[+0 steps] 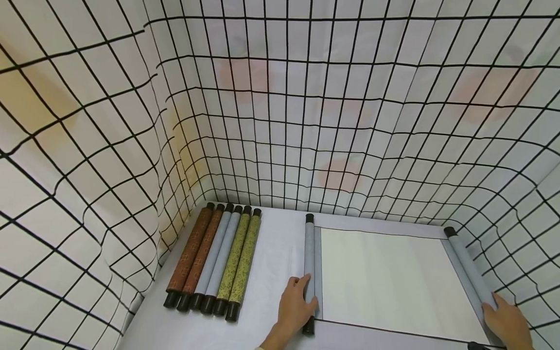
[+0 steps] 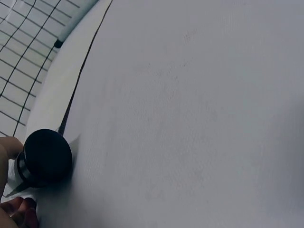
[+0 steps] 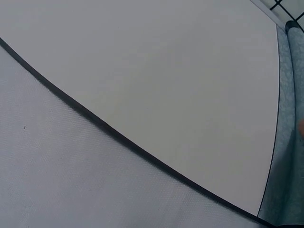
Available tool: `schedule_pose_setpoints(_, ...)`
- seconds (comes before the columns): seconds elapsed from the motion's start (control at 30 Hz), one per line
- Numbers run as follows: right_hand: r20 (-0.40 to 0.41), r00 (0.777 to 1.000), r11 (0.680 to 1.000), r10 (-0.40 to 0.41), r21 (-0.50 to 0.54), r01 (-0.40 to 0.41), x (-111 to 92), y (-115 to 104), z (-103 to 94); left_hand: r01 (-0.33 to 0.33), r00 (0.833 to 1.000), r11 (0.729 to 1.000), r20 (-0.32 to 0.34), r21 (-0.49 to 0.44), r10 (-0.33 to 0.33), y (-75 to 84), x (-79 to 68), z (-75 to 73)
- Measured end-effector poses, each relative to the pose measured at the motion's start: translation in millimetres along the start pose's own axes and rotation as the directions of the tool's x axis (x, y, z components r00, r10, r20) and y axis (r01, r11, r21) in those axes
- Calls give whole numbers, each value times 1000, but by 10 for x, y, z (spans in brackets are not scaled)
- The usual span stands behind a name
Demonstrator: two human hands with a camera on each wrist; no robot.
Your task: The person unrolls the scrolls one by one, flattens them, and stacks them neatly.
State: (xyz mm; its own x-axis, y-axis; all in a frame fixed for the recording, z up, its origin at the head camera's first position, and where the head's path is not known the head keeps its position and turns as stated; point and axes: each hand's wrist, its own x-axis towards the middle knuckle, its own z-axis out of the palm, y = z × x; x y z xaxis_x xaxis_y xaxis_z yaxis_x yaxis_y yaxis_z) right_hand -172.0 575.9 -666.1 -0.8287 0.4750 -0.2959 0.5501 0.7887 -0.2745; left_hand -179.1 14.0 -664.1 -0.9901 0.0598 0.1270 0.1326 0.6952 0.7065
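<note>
A hanging scroll lies unrolled on the white table, its blank cream paper (image 1: pixel 389 277) stretched between two grey-blue rollers. My left hand (image 1: pixel 294 302) grips the lower part of the left roller (image 1: pixel 309 248), thumb on one side and fingers on the other. In the left wrist view, that roller's black end knob (image 2: pixel 47 156) shows beside the fingers (image 2: pixel 10 146). On the far side, my right hand (image 1: pixel 508 318) holds the right roller (image 1: pixel 470 267) near its lower end. The right wrist view shows mostly paper (image 3: pixel 166 95), with only a fingertip (image 3: pixel 301 127) at the edge.
Several rolled scrolls lie side by side on the left: brown ones (image 1: pixel 192 248), grey-blue ones (image 1: pixel 223 255) and yellow-green ones (image 1: pixel 246 257), all with black end knobs. Black wire mesh (image 1: pixel 284 116) encloses the table (image 1: pixel 280 228) at the back and both sides, with pale cloth behind it.
</note>
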Motion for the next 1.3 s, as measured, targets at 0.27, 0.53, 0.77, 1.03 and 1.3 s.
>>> schedule_pose_setpoints(0.27, 13, 1000, 1000, 20, 19, -20, -58, -3, -1, 32, 999, 999, 12, 2, -32, 3, -16, -29)
schedule_pose_setpoints(0.53, -39, 999, 997, -10, 71, 13, -84, -75, 0, -2, 1000, 1000, -4, 20, 3, 0, -12, -30)
schedule_pose_setpoints(0.77, -53, 998, 999, 17, 50, -15, -106, -136, -13, 1, 1000, 1000, 18, -5, -1, -13, 3, -79)
schedule_pose_setpoints(1.03, -163, 982, 994, -99, 39, 106, -114, -321, -113, -9, 1000, 999, -4, -49, 9, -56, 92, -185)
schedule_pose_setpoints(1.3, -225, 941, 960, -253, 61, 273, -236, -705, -147, -30, 999, 998, -30, -58, 28, -45, 167, -334)
